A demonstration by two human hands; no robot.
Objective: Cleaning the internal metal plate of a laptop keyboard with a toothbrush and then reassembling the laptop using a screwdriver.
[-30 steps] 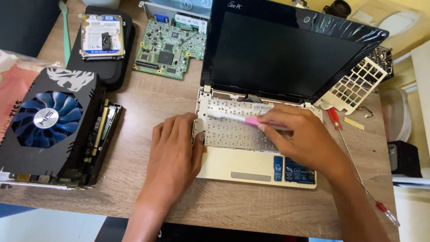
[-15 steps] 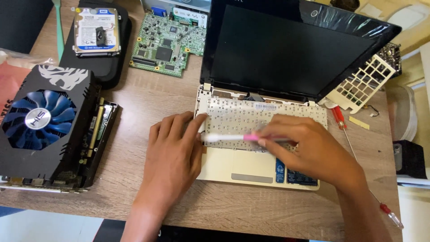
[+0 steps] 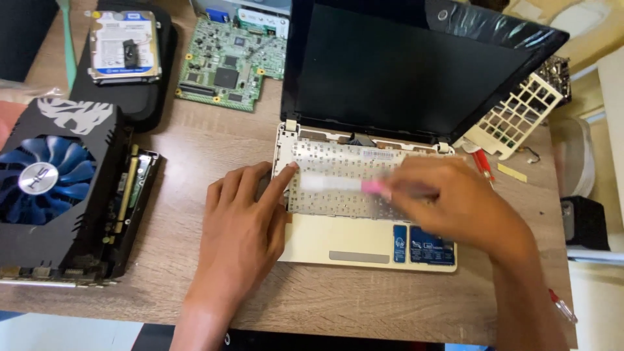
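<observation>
A small cream laptop [image 3: 338, 244] lies open on the wooden table, its dark screen tilted back. Its keyboard area [image 3: 338, 162] is a bare silver sheet with the keycaps off. My left hand [image 3: 240, 227] rests flat at the laptop's left edge, the index fingertip touching the sheet's left side. My right hand [image 3: 455, 201] holds a pink-and-white brush [image 3: 344, 186] lying across the sheet; hand and brush are motion-blurred.
A graphics card with a blue fan [image 3: 52, 188] sits at the left. A hard drive [image 3: 123, 45] lies on a black case at the back, beside a green circuit board [image 3: 227, 65]. A cream keyboard frame [image 3: 513, 117] and a red screwdriver [image 3: 482, 164] lie right of the laptop.
My right hand has swept the brush leftward and down across the keyboard sheet. My left hand stays at the laptop's left edge. The view has shifted slightly.
</observation>
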